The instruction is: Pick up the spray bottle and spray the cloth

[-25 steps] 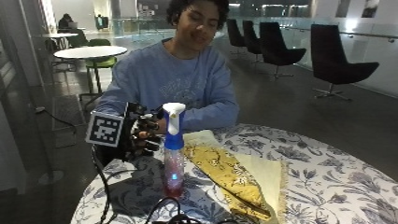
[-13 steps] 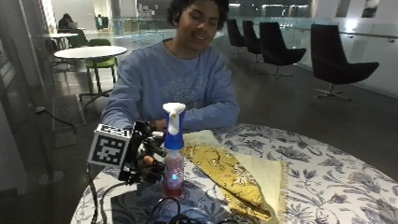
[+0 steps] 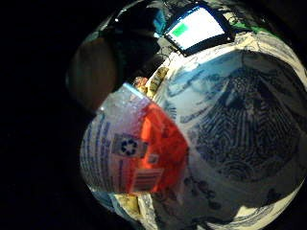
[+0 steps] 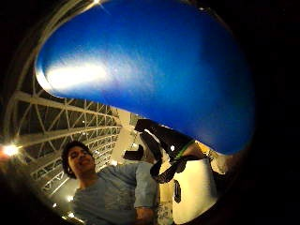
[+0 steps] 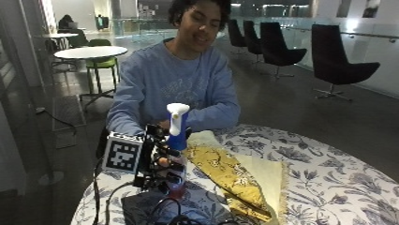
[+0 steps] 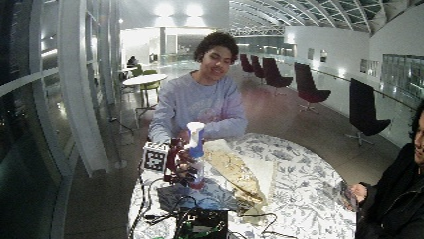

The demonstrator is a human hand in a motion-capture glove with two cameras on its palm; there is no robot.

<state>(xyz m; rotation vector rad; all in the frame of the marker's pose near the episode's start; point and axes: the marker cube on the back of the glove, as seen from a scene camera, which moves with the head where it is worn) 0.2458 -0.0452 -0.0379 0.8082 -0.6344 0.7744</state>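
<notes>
Outside view is showing the gloved right hand (image 5: 163, 157) wrapping round the neck of the spray bottle (image 5: 176, 143), with its fingers curling about the blue collar just under the white spray head. The bottle is standing upright with its long axis vertical, its reddish base at or just above the counter (image 5: 324, 173); whether it is lifting clear I cannot tell. The bottle is sitting right in the hand, on the side facing the cloth. The thumb side palm view is filling with the blue collar (image 4: 154, 70), and the little finger side palm view is looking down the labelled body (image 3: 129, 153) toward the patterned counter top (image 3: 240, 110).

The yellow cloth (image 5: 240, 178) is lying just beside the bottle, stretching away across the counter from the hand. The nozzle appears to be pointing roughly toward the person, so the coming move is probably turning on swinging the spray head round toward the cloth.
</notes>
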